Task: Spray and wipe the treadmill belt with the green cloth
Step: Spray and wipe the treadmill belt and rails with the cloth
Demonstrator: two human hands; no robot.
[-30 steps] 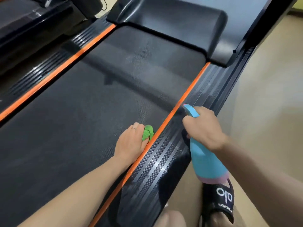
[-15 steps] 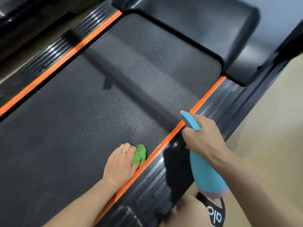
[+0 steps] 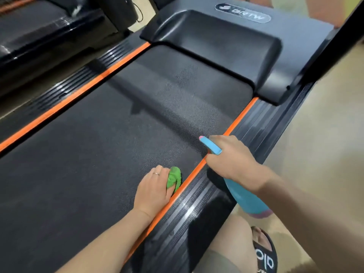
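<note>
The black treadmill belt [image 3: 110,138] runs diagonally between two orange strips. My left hand [image 3: 152,191] lies on the belt near its right edge and holds the bunched green cloth [image 3: 174,177] against the surface; most of the cloth is hidden under the palm. My right hand [image 3: 231,159] grips the neck of a blue spray bottle [image 3: 247,198], its nozzle [image 3: 209,145] pointing left over the belt. The bottle's pink-based body hangs over the right side rail.
A ribbed black side rail [image 3: 189,211] with an orange strip [image 3: 197,170] borders the belt on the right. The motor hood [image 3: 220,46] stands at the far end. A second treadmill [image 3: 39,40] sits to the left. My knee and sandalled foot [image 3: 265,253] are on the beige floor.
My left hand has stayed on the cloth by the right orange strip. The right hand with the bottle has shifted a little left, so the nozzle now reaches over the belt. The camera tilted up.
</note>
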